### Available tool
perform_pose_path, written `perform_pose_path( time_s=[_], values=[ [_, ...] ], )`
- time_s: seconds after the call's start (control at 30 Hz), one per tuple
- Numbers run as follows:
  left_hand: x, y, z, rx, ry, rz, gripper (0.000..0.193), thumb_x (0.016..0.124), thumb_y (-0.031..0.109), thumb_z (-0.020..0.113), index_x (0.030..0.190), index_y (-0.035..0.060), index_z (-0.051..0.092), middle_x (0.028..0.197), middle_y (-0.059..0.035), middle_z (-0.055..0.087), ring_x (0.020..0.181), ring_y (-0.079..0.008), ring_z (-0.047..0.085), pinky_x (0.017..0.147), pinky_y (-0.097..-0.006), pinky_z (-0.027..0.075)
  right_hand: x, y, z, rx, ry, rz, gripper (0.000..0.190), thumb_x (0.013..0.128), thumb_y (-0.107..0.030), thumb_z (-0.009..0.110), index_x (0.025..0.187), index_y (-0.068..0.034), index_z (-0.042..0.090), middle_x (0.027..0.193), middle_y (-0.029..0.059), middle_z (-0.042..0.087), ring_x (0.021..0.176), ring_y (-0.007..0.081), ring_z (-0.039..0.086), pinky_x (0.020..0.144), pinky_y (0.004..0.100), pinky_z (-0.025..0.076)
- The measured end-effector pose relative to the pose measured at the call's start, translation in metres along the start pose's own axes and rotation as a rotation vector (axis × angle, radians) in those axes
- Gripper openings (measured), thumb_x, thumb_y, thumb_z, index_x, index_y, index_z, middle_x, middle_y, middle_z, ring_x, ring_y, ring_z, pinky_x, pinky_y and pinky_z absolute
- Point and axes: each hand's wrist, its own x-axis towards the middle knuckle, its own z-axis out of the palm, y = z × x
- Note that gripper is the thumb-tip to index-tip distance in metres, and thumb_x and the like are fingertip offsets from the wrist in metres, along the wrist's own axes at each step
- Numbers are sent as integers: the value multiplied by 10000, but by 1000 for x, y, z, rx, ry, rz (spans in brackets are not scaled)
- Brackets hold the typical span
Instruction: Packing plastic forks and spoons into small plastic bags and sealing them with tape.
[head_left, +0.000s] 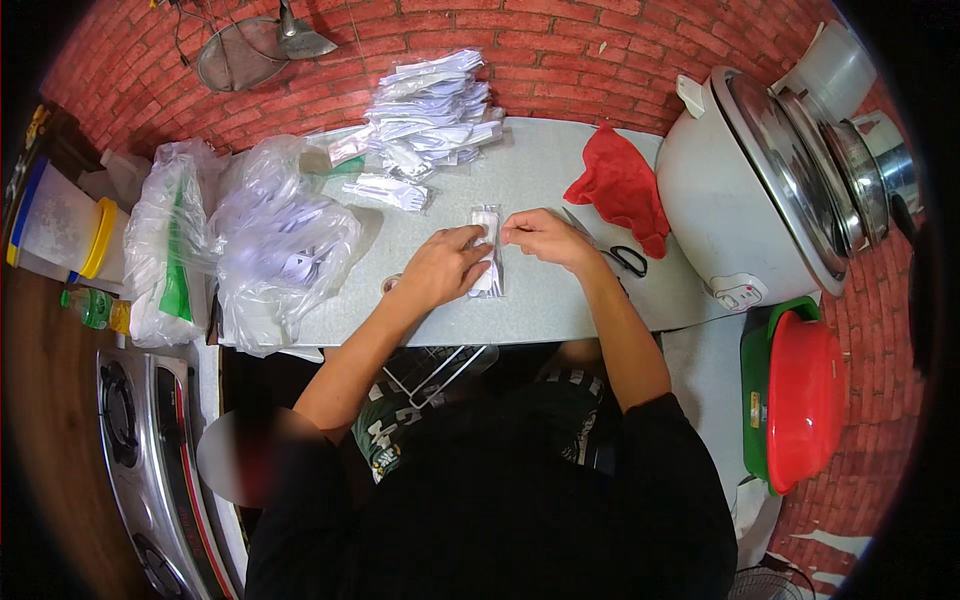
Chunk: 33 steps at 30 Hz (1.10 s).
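Note:
On the grey tabletop, a clear plastic packet with white cutlery and a napkin (486, 281) lies directly in front of me. My left hand (448, 266) rests on it with the fingers spread over its left side and middle. At the packet's upper right edge is my right hand (551, 238), thumb and forefinger pinched together; whether they hold anything is too small to tell. A roll of tape (391, 283) lies partly hidden beside my left wrist. Black-handled scissors (628, 260) are right of my right hand. Behind my hands stands a pile of packed white cutlery (435, 112), with another packet (386, 193) before it.
Two plastic bags, one holding loose white cutlery (289, 232) and one with white contents (169, 262), stand left. A red cloth (619, 187) and a large rice cooker (731, 187) are right. A gas stove (161, 465) sits lower left, a red basin (806, 405) lower right.

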Motion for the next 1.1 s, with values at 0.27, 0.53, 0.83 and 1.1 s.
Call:
perform_pose_path(
  time_s=[0.27,0.53,0.83,1.1],
  values=[
    [-2,3,-1,-61,1,-72,276,820,153,700,1059,18,710,1211,-148,612,1034,-300,623,904,-394,483,11,11,3,-57,-8,46,258,891,-257,653,894,-2,693,662,-8,553,628,84,481,570,277,401],
    [0,3,0,-84,41,-50,269,796,137,717,1033,10,717,1190,-160,622,1002,-315,636,872,-405,501,13,16,8,-144,61,-35,240,849,-228,691,845,12,707,627,39,596,599,97,513,541,320,421],
    [-1,1,0,-84,0,-112,292,800,190,719,1046,33,714,1195,-117,618,1047,-267,619,885,-391,478,18,15,20,-372,200,-54,222,770,-224,716,794,-4,723,614,133,634,562,180,589,562,353,460],
    [1,4,-3,-85,42,-83,276,800,182,726,1025,22,716,1183,-132,632,992,-299,643,867,-400,493,17,8,19,-379,207,11,238,706,-264,753,772,-36,737,722,203,680,681,325,684,672,404,530]
  ],
)
